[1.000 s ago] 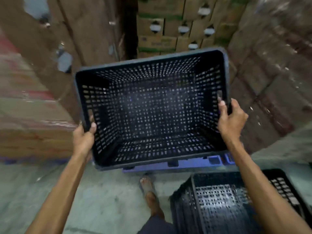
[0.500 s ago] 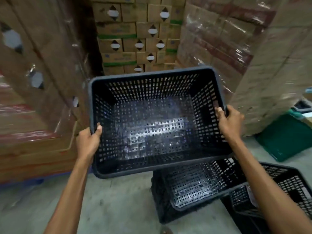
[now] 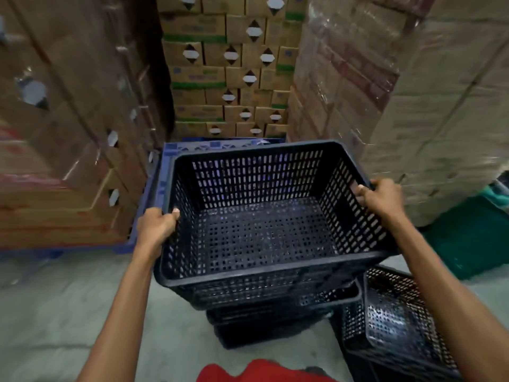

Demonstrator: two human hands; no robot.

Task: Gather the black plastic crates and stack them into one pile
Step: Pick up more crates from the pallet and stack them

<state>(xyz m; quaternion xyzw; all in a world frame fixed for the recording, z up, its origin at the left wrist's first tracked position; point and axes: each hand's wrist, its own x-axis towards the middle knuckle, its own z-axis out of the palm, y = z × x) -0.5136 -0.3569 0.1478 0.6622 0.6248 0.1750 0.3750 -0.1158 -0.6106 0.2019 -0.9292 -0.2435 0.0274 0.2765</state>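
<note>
I hold an empty black perforated crate (image 3: pixel 264 232) by its two short rims. My left hand (image 3: pixel 155 226) grips the left rim and my right hand (image 3: pixel 381 197) grips the right rim. The crate is roughly level and sits over a lower black crate (image 3: pixel 275 321) on the floor; whether it rests in that crate or hangs just above it I cannot tell. Another black crate (image 3: pixel 396 323) stands on the floor at the lower right, beside the pile.
Tall stacks of wrapped cardboard cartons (image 3: pixel 68 133) wall in the left, back and right. A blue plastic pallet (image 3: pixel 154 188) lies behind the held crate. A green object (image 3: pixel 473 238) sits at the right on the grey concrete floor (image 3: pixel 68 312).
The held crate has swung from tilted toward me to level and come down over the crate on the floor. Both hands kept their grip on its rims.
</note>
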